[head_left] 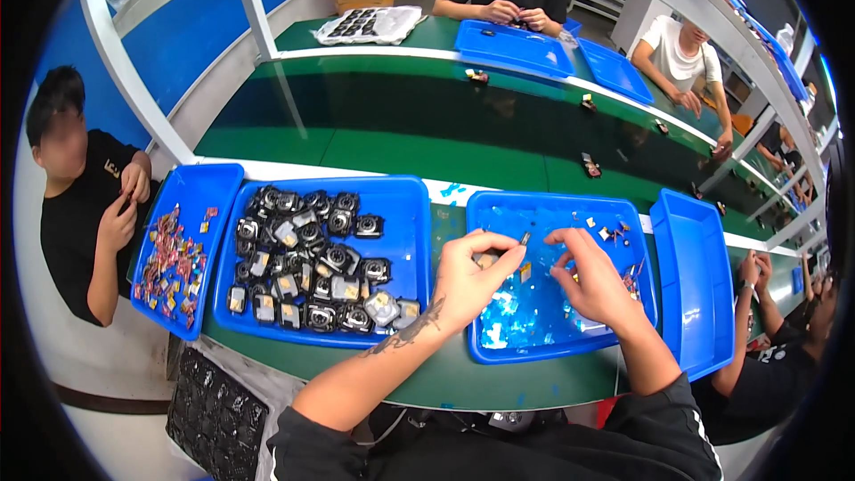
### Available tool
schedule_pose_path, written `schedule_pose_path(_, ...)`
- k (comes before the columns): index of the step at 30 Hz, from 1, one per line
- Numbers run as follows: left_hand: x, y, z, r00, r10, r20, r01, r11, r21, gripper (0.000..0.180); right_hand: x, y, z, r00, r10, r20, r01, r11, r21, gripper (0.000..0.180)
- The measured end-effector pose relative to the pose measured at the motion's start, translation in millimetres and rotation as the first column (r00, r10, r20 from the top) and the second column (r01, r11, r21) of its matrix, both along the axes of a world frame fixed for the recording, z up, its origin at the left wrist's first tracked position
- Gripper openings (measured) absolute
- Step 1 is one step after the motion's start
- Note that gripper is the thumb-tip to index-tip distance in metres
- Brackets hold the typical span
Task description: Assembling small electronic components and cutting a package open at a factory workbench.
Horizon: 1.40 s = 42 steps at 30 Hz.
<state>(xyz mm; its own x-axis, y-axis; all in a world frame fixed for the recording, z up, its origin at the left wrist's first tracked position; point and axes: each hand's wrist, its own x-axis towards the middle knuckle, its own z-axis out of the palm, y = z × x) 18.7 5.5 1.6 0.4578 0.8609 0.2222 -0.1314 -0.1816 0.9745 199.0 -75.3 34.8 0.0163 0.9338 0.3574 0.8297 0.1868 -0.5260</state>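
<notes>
My left hand [476, 278] is over the left side of a blue tray [475, 330], thumb and forefinger pinched together. A small dark part [525, 239] sticks up at its fingertips; its kind is too small to tell. Under the curled fingers a greyish piece [485, 260] shows partly, the rest hidden by the hand. My right hand [592, 278] is over the same tray, apart from the left, fingers bent and spread with nothing visible between them. Beneath both hands lie shiny blue film scraps [503, 325] and, at the right, small yellowish parts [606, 232].
Left of my hands, a blue tray [412, 240] holds many black camera-like housings; farther left, another tray [207, 199] holds small wired parts. A blue tray [695, 303] stands at the right. Beyond runs a green conveyor [383, 142] with scattered parts. Several people sit around.
</notes>
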Motion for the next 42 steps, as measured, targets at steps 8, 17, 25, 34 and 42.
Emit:
schedule_pose_path(8,-1,-3,7,0.915,-0.367,0.168,0.404,0.825,-0.395,0.015,-3,9,-2,0.688,0.184,-0.702,-0.266,0.964,-0.008,0.021)
schedule_pose_path(17,3,10,-10,0.939,-0.118,0.322,0.248,0.882,-0.4,0.031,5,-9,0,0.645,0.017,-0.764,-0.078,0.996,-0.043,0.01)
schedule_pose_path(25,22,-13,-12,0.86,-0.129,0.493,0.298,0.913,-0.28,0.017,-36,-13,-7,0.764,0.131,-0.632,-0.19,0.981,-0.027,0.01)
schedule_pose_path(34,40,15,-64,0.996,0.086,0.031,-0.091,0.899,0.428,0.028,-37,-4,31,0.929,0.068,-0.363,-0.183,0.938,-0.293,0.009)
schedule_pose_path(42,37,9,-39,0.956,0.124,0.265,-0.048,0.96,-0.275,0.026,-34,-9,22,0.982,-0.023,-0.189,0.019,1.0,-0.024,0.01)
